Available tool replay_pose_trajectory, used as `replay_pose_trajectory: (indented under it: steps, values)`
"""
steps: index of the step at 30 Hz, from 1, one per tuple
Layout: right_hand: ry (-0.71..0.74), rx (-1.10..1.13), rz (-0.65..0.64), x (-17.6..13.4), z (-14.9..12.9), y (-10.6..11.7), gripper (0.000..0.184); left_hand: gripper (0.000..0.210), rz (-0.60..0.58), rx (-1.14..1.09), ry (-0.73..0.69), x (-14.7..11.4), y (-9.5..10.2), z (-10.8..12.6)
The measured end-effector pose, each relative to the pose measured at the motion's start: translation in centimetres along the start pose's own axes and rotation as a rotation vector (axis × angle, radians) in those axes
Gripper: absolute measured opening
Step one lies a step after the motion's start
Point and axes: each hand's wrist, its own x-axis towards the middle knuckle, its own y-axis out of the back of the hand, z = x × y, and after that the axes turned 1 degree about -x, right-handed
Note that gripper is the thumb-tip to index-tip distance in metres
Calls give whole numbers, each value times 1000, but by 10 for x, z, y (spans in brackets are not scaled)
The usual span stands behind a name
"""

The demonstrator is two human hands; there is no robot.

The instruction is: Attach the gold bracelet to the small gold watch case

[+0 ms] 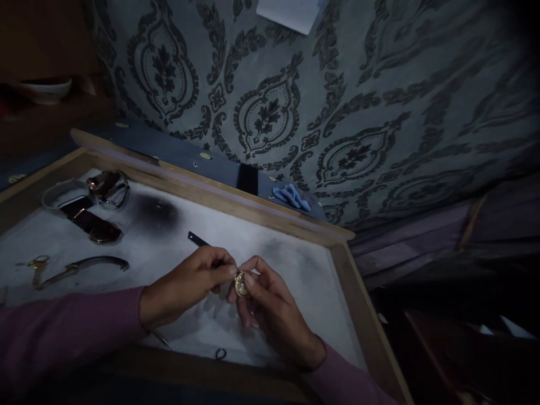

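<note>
Between the thumb and fingers of my right hand (270,295) is a small round gold-coloured watch-like piece (241,284) with a shiny face. The fingers of my left hand (196,281) are pinched together at its upper left edge; whatever small thing sits in that pinch is hidden. Both hands are held over the white bottom of a shallow wooden-framed tray (341,292). A flat dark strip with a hole (197,239) lies just behind my left hand. Below the hands, a small dark open ring (220,354) rests by the near edge, and a thin metal tool (161,340) shows under my left forearm.
At the tray's left lie dark glossy pieces (99,228), a clear-and-brown item (110,188) and a gold piece with a curved black arm (76,267). Beyond the rear rim are a black flat object (247,179) and a crumpled blue cloth (292,196), against a patterned wall.
</note>
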Motion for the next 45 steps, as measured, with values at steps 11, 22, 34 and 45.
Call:
replay_pose_trajectory:
  steps: [11,22,34,45]
  values:
    - [-82,175,8,5,-1,-4,19,15,6,-88,70,-2,-1,-1]
    - [-94,170,15,6,-1,-4,24,14,18,-122,71,-2,-2,-1]
    - [-111,174,14,6,-1,-5,23,16,2,-195,45,-2,-2,-7]
    - [-87,109,42,6,-2,-6,25,17,11,-202,30,-3,-2,-10]
